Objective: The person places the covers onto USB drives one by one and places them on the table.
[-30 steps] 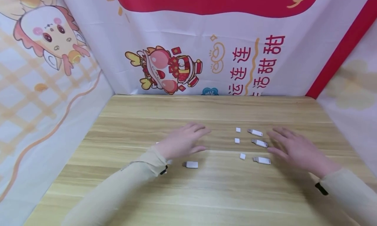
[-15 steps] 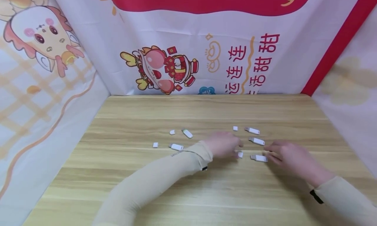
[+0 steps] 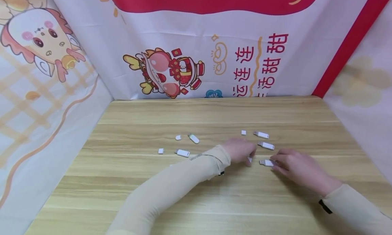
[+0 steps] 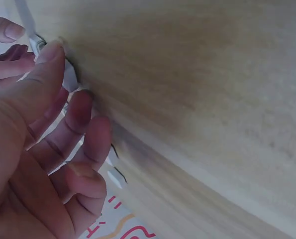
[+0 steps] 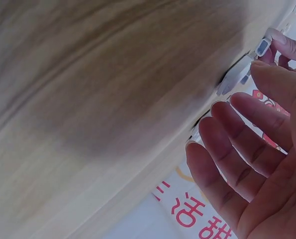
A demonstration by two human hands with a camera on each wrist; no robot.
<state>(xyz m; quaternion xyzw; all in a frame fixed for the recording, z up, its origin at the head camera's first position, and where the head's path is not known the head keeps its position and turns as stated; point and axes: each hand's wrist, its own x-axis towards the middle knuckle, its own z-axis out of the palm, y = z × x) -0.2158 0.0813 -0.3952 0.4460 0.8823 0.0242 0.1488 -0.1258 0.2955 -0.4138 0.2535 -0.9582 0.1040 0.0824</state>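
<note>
Left hand [image 3: 239, 150] pinches a small white cap [image 3: 250, 159], mouth toward the right hand [image 3: 300, 167], whose thumb and fingers straddle the rear of a white USB stick [image 3: 267, 163] low at the counter [image 3: 232, 201]; whether they grip it, I cannot tell. Best, I judge, to steady the stick by its body, fingertips off the metal plug [image 3: 261, 162], and keep cap and plug in one line. Beyond lie a middle stick [image 3: 265, 145], then a far stick [image 3: 261, 135] and a square cap [image 3: 243, 132], before the printed cloth [image 3: 183, 30].

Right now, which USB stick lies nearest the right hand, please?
The stick nearest the person in the right group of three: the right hand covers its end; others lie farther off.
</note>
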